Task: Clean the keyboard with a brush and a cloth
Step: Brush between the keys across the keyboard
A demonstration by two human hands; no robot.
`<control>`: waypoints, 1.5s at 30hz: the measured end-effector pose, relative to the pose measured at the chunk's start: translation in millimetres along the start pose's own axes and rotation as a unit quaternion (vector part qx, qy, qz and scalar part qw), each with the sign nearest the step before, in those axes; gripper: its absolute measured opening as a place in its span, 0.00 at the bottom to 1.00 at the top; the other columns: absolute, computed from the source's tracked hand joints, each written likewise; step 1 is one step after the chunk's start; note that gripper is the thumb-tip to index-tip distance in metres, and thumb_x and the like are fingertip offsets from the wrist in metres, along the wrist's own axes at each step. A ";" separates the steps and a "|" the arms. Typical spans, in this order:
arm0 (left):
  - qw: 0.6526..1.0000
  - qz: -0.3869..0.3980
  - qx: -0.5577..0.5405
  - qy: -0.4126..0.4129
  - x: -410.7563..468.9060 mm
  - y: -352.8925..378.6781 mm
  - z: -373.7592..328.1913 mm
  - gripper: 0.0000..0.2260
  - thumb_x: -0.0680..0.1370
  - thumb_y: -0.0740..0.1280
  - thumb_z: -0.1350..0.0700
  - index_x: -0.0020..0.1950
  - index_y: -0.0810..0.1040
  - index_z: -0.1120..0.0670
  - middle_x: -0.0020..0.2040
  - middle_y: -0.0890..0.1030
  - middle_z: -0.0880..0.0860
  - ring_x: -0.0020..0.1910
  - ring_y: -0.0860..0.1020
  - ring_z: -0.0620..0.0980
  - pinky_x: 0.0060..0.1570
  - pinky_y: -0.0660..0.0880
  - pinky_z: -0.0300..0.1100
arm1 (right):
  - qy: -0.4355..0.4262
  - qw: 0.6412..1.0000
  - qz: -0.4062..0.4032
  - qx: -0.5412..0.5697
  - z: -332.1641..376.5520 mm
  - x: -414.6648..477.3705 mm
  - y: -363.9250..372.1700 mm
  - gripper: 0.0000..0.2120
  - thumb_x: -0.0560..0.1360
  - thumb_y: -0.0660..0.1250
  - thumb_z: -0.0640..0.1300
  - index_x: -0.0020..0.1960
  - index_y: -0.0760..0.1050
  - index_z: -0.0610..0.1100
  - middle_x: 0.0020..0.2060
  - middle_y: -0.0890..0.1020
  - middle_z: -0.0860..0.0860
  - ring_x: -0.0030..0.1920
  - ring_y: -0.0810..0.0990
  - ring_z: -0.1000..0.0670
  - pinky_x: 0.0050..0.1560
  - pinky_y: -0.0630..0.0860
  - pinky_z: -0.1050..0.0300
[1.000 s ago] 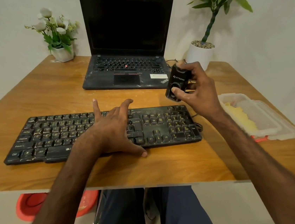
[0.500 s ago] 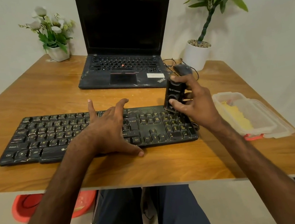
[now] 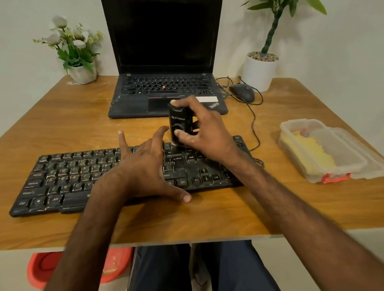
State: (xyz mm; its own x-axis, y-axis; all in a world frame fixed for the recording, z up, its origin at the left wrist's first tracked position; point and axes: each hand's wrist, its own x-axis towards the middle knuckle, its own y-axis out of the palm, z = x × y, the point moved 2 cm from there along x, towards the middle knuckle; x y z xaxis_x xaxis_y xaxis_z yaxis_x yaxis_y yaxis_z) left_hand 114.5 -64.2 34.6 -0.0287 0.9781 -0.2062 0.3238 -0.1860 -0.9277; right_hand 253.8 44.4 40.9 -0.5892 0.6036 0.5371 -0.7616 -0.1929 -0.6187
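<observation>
A black dusty keyboard lies across the wooden desk in front of me. My left hand rests on its middle with the fingers spread and the thumb on the desk at the front edge. My right hand grips a small black brush block upright, its lower end down on the keys at the keyboard's upper right part. A yellow cloth lies inside a clear plastic box at the right.
An open black laptop stands behind the keyboard, with a black mouse and its cable to the right. A white flower pot sits at the back left and a potted plant at the back right. A red bowl lies under the desk.
My right hand has carried the black brush block leftward and down, from above the keyboard's right end onto the keys near the middle. My left hand has stayed on the keyboard.
</observation>
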 end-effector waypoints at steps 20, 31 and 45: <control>1.000 -0.018 -0.024 0.001 0.6 1.8 5.2 0.68 0.53 0.69 0.22 0.78 0.31 0.45 0.81 0.60 0.55 0.81 0.54 0.52 0.68 0.23 0.66 | 0.011 1.000 -0.009 -0.024 -12.3 -5.1 -17.5 0.27 0.74 0.73 0.41 0.69 0.67 0.47 0.61 0.77 0.46 0.56 0.80 0.51 0.47 0.83 0.58; 0.999 -0.029 -0.011 0.011 -1.9 4.5 3.0 0.67 0.55 0.67 0.22 0.79 0.33 0.48 0.81 0.59 0.54 0.81 0.54 0.52 0.69 0.24 0.66 | 0.067 0.995 -0.075 -0.029 -22.5 -37.2 -58.4 0.26 0.73 0.74 0.41 0.68 0.68 0.48 0.58 0.77 0.54 0.55 0.80 0.55 0.45 0.82 0.61; 0.999 -0.027 -0.024 0.006 -2.4 7.1 4.3 0.67 0.54 0.68 0.22 0.79 0.32 0.47 0.82 0.57 0.54 0.81 0.53 0.52 0.69 0.24 0.66 | 0.041 0.997 -0.019 0.059 -5.8 -62.7 -51.1 0.27 0.72 0.75 0.40 0.67 0.69 0.50 0.58 0.76 0.55 0.56 0.81 0.55 0.42 0.82 0.63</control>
State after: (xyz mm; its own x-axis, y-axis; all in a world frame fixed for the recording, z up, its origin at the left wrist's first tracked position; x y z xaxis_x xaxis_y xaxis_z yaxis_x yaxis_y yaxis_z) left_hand 112.8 -68.2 27.2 -0.0356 0.9876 -0.1527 0.3679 -0.1291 -0.9209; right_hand 331.3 20.9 35.5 -0.5383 0.6731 0.5071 -0.8124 -0.2544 -0.5247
